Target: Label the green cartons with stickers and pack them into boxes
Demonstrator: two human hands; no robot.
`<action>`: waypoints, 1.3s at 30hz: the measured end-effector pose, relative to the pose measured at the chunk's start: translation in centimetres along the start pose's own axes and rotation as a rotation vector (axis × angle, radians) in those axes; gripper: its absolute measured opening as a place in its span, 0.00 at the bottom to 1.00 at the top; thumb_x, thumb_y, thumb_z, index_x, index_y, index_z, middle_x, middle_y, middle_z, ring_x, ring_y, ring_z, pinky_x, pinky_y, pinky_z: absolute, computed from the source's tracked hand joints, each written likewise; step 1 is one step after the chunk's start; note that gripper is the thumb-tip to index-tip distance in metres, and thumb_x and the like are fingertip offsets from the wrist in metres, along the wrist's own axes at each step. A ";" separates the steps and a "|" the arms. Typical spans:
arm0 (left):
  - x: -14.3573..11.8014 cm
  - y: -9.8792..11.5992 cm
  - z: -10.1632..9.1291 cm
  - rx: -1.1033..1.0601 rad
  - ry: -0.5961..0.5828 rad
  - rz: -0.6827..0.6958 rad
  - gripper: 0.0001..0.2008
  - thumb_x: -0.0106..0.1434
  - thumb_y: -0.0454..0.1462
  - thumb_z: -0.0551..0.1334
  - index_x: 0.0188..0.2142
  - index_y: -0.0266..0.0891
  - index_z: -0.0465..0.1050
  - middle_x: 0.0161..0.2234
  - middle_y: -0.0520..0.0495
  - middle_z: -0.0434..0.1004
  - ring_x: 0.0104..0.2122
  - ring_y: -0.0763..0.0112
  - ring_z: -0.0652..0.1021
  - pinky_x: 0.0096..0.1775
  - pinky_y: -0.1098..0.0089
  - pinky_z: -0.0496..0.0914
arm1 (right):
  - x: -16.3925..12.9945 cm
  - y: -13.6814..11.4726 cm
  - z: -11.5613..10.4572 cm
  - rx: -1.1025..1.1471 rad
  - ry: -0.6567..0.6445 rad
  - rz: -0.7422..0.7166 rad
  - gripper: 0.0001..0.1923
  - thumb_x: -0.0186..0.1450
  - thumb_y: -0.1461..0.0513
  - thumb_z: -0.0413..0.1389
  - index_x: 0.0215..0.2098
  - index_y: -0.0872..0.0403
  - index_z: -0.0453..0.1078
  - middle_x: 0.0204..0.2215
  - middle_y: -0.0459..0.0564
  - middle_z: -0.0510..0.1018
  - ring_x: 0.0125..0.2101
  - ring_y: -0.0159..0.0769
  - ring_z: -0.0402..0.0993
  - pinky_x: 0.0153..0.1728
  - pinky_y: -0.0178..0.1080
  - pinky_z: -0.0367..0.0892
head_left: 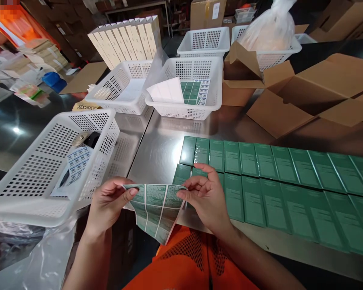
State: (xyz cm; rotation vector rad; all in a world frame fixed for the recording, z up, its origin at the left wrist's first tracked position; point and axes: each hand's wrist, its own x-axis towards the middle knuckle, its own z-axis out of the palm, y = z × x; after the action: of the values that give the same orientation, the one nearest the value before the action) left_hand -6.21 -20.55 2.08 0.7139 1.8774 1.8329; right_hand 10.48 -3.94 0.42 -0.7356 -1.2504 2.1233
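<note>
A sheet of green stickers (155, 207), divided by pale lines into rectangles, hangs curved between my two hands over the table's front edge. Thumb and fingers of my left hand (110, 203) pinch its upper left corner. My right hand (204, 195) pinches the upper right corner, with the index finger raised. Just beyond and to the right, two long rows of green boxes (254, 161) stand side by side on the metal table (157, 145). The nearer row's left end is partly hidden behind my right hand.
At left, a white basket (59, 114) holds sticker sheets (77, 161) and a dark object. Another basket (201, 112) at the back contains green and white sheets. Open cardboard boxes (323, 84) crowd the back right. Tall cream boxes (127, 40) stand behind, near a person in orange (33, 24).
</note>
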 end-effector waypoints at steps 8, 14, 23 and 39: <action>0.2 -0.4 0.2 -0.007 0.004 -0.009 0.08 0.50 0.36 0.75 0.30 0.44 0.80 0.27 0.52 0.82 0.26 0.73 0.80 0.28 0.76 0.75 | -0.1 0.5 0.1 0.065 0.088 -0.097 0.34 0.48 0.64 0.72 0.48 0.45 0.62 0.27 0.37 0.78 0.27 0.34 0.78 0.32 0.38 0.77; 0.2 -0.4 0.3 -0.006 0.007 -0.016 0.07 0.50 0.37 0.75 0.29 0.45 0.80 0.26 0.53 0.82 0.25 0.74 0.80 0.29 0.77 0.75 | -0.1 0.4 0.0 0.058 0.071 -0.108 0.32 0.51 0.64 0.71 0.49 0.45 0.63 0.23 0.36 0.78 0.29 0.35 0.80 0.35 0.39 0.77; 0.1 -0.3 0.4 0.016 0.015 0.011 0.07 0.52 0.35 0.74 0.31 0.44 0.80 0.27 0.53 0.82 0.26 0.73 0.80 0.30 0.76 0.75 | -0.2 1.0 -1.8 -0.420 -0.094 -0.346 0.23 0.66 0.59 0.62 0.58 0.41 0.65 0.24 0.39 0.77 0.24 0.32 0.74 0.29 0.37 0.70; 2.7 -1.6 -1.7 0.113 -0.003 -0.511 0.14 0.45 0.41 0.74 0.29 0.38 0.77 0.24 0.51 0.76 0.23 0.72 0.74 0.25 0.74 0.68 | -2.8 -1.7 -3.7 -0.735 -0.708 -0.883 0.07 0.71 0.63 0.55 0.39 0.49 0.75 0.33 0.44 0.81 0.44 0.34 0.75 0.50 0.38 0.69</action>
State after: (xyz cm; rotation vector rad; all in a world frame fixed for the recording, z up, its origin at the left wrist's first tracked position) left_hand -9.48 -20.22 0.67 0.2326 1.9466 1.4087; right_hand 15.29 -3.05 0.86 0.3732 -2.2283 1.1566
